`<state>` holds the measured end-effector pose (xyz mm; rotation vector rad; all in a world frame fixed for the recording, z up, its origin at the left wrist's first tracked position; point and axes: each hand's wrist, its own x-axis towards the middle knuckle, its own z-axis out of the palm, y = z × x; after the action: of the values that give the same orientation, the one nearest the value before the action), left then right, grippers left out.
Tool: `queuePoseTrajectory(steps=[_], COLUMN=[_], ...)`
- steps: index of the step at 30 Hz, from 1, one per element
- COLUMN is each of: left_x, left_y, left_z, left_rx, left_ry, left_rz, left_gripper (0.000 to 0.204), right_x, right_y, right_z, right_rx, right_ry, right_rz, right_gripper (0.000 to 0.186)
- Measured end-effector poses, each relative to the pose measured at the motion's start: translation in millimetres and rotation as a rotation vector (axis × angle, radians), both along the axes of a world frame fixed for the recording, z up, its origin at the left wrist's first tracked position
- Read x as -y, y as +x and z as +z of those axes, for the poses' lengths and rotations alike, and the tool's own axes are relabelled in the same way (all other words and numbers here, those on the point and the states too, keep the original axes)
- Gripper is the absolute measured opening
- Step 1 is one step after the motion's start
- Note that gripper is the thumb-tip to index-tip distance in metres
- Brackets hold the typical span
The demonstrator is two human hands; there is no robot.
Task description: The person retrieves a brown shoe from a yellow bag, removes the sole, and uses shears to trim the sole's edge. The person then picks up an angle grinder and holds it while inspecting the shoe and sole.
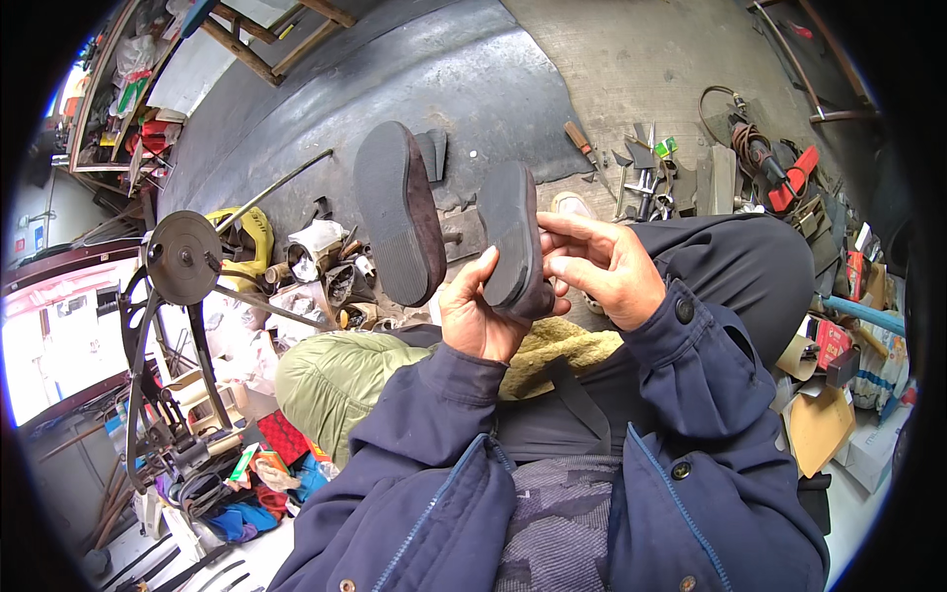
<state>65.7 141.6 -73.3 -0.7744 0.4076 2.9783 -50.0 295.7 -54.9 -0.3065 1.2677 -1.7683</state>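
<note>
My left hand [481, 311] is wrapped round the heel end of a dark shoe [508, 232], its black sole turned toward me. Along the right side of that shoe, the bent fingers and thumb of my right hand [612, 271] pinch at the edge between sole and upper. A second shoe [395, 212], with a black ribbed sole and a brownish suede-like upper, is just left of my left hand, sole also facing me. What holds it up is hidden. Beneath my hands a yellow-green cloth [557, 360] lies across my lap.
A round metal wheel on a stand [184, 259] rises at the left. Scraps and bags [321, 247] lie beyond my left knee. Several hand tools [646, 183] are on the floor ahead, with a red-handled power tool [794, 178] farther right. A wooden stool [247, 49] stands at the far left.
</note>
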Motion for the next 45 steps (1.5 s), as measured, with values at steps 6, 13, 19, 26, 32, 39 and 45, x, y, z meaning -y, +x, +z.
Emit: queuePoseTrajectory(steps=[6, 13, 19, 26, 32, 39, 45], left_x=[11, 7, 2, 3, 2, 13, 3], left_y=[3, 6, 7, 13, 12, 15, 3], left_z=[-8, -1, -1, -8, -10, -14, -10], left_rx=[0.087, 0.182, 0.153, 0.116, 0.097, 0.217, 0.032], left_ry=[0.132, 0.058, 0.128, 0.2, 0.123, -0.514, -1.504], left_rz=[-0.004, -0.116, -0.053, -0.006, -0.021, -0.148, -0.14], left_gripper=[0.041, 0.042, 0.048, 0.043, 0.052, 0.044, 0.069], right_x=[-3, 2, 3, 4, 0, -9, -3], right_y=[-6, -1, 1, -1, -1, -4, 1], right_z=[12, 5, -2, -10, -18, -21, -9], right_rx=[-0.992, -1.041, -0.895, -0.749, -0.66, -0.496, -0.647], right_ry=[0.217, 0.181, 0.165, 0.198, 0.24, 0.297, 0.38], right_rz=[0.11, 0.171, 0.08, 0.063, -0.039, -0.248, -0.226], right_gripper=[0.069, 0.046, 0.039, 0.03, 0.025, 0.019, 0.018])
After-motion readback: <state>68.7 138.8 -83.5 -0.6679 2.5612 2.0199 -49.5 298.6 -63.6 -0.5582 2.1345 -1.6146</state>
